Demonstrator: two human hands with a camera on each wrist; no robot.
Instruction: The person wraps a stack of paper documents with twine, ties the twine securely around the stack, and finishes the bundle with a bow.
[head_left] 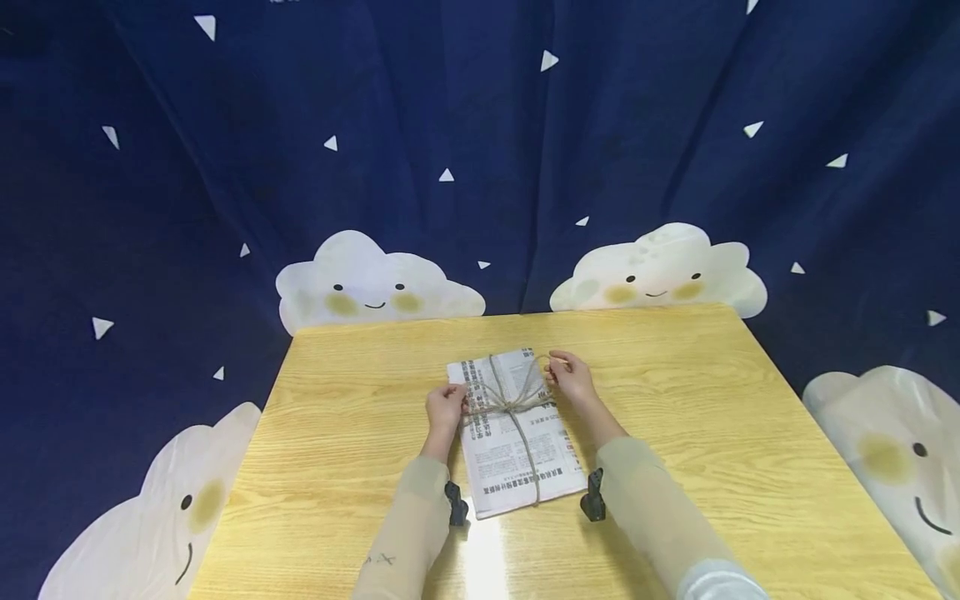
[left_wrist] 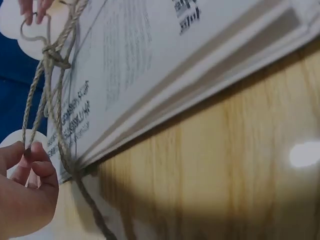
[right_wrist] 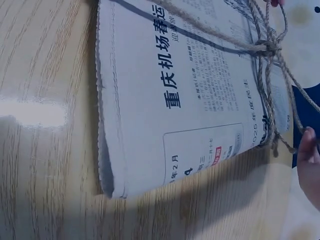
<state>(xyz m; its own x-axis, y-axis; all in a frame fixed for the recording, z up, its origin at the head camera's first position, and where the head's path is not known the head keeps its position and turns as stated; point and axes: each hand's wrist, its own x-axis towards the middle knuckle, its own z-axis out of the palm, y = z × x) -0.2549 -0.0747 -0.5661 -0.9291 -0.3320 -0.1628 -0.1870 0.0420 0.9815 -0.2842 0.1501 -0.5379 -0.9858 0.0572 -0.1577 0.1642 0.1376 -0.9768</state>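
A stack of folded newspapers (head_left: 498,458) lies on the wooden table, bound crosswise with brown twine (head_left: 525,446). The twine meets in a bow knot (head_left: 511,407) on top, with loops drawn out to both sides. At the stack's left edge, my left hand (head_left: 446,406) pinches one loop between thumb and fingers; the left wrist view shows this loop (left_wrist: 31,102) pulled taut. Over the upper right edge, my right hand (head_left: 572,377) pinches the other loop. In the right wrist view, that hand (right_wrist: 311,165) is partly cut off by the frame edge.
The wooden table (head_left: 337,433) extends around the stack on all sides. Behind it hangs a dark blue curtain (head_left: 480,108) with white triangles and smiling clouds. A dark wrist mount (head_left: 456,503) sits beneath the left forearm, another (head_left: 592,496) beneath the right.
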